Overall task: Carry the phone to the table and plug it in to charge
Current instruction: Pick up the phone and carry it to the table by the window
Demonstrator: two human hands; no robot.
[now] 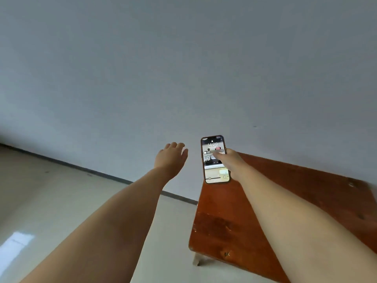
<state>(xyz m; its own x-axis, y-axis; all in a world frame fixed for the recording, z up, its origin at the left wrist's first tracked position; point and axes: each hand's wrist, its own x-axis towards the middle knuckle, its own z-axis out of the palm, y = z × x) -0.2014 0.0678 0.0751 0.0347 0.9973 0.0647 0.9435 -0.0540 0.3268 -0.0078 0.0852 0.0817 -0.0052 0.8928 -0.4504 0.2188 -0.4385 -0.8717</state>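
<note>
A phone (212, 148) with its lock screen lit stands upright in my right hand (231, 163), which grips it from the right side with the thumb across the screen. The phone hovers over the far left corner of a reddish-brown wooden table (234, 227). My left hand (171, 159) reaches forward to the left of the phone, palm down with fingers apart, holding nothing. No charger or cable shows in view.
A plain grey-white wall (183, 68) fills the upper part of the view, with a dark baseboard (91, 170) along its foot. Pale tiled floor (51, 201) lies left of the table. A light table leg (196, 259) shows under the near left corner.
</note>
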